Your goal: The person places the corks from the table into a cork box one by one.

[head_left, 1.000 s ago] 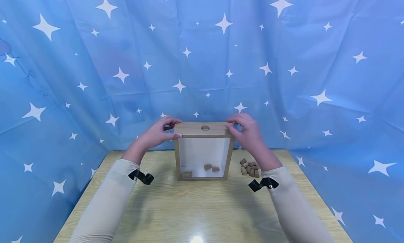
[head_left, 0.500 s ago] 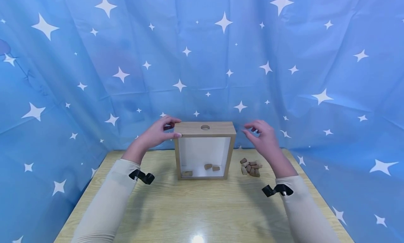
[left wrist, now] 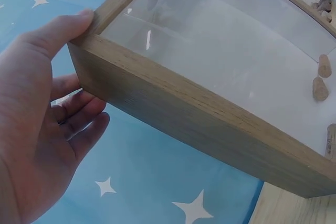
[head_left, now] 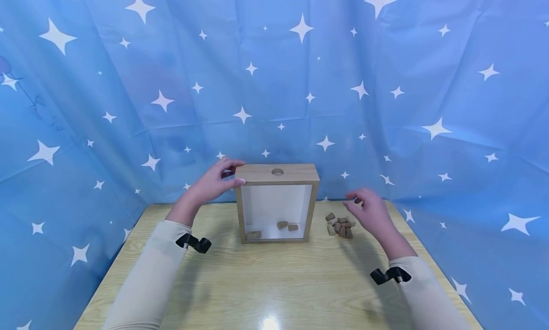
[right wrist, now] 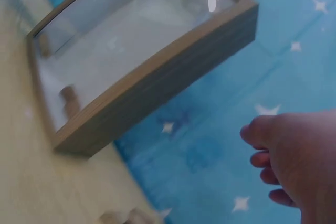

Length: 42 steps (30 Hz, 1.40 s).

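A wooden box frame (head_left: 277,174) with a clear front, a white back and a round hole in its top stands upright on the table. Three corks, one of them a cork (head_left: 281,225) near the middle, lie at its bottom. The left hand (head_left: 210,181) grips the box's upper left corner, thumb at the front edge and fingers behind, as the left wrist view shows of this hand (left wrist: 52,103). Right of the box, the right hand (head_left: 372,215) hovers above and beside a pile of corks (head_left: 342,225), its fingers loosely bent and empty; the right wrist view shows this hand (right wrist: 294,156) touching nothing.
The pale wooden table (head_left: 274,282) extends toward the front, with both sleeved forearms over it. Behind and at both sides hangs a blue curtain (head_left: 274,82) with white stars. A black wrist mount (head_left: 390,275) sits on the right sleeve.
From the box's upper right corner, the right hand has moved away to the right and down toward the cork pile. The left hand has kept its grip on the corner.
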Available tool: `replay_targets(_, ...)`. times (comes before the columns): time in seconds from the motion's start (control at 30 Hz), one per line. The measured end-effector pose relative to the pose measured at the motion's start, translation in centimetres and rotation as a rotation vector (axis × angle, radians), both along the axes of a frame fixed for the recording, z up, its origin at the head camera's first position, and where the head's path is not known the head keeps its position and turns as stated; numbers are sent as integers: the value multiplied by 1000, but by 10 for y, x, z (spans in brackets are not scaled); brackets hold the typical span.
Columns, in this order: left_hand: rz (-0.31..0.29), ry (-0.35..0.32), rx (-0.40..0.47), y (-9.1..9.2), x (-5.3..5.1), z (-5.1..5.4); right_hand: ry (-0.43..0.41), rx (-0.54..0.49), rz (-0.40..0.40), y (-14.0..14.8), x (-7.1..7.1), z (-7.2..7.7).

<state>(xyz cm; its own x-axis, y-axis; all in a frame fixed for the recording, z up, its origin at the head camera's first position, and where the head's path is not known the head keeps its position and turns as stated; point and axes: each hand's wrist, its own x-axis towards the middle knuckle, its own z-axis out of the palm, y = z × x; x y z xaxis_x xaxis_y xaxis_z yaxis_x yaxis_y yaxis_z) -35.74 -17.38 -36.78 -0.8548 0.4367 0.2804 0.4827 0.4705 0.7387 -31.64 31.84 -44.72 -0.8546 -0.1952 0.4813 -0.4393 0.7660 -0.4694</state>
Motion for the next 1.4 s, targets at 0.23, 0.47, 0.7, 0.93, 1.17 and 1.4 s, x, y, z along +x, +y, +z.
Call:
replay_targets(0.23,12,-24,62,0,-1,-5,-109,46,-15,13,6,-35)
replay_targets(0.47,25,-29,81,-2,-1,-9,-166,76,-24,21,7,-64)
replay_targets(0.7,12,-35,112,-5,0,-12,-265,78,-58,27,10,-84)
replay_targets(0.93,55,-99,178,-7,2,-14,-268,60,-65,30,12,-93)
replay_targets(1.17,71,-97,197,-6,3,-15,-237,51,-54,30,8,-107)
replay_targets(1.4,83,-82,181,-5,5,-16,-279,15,-62,30,3,-119)
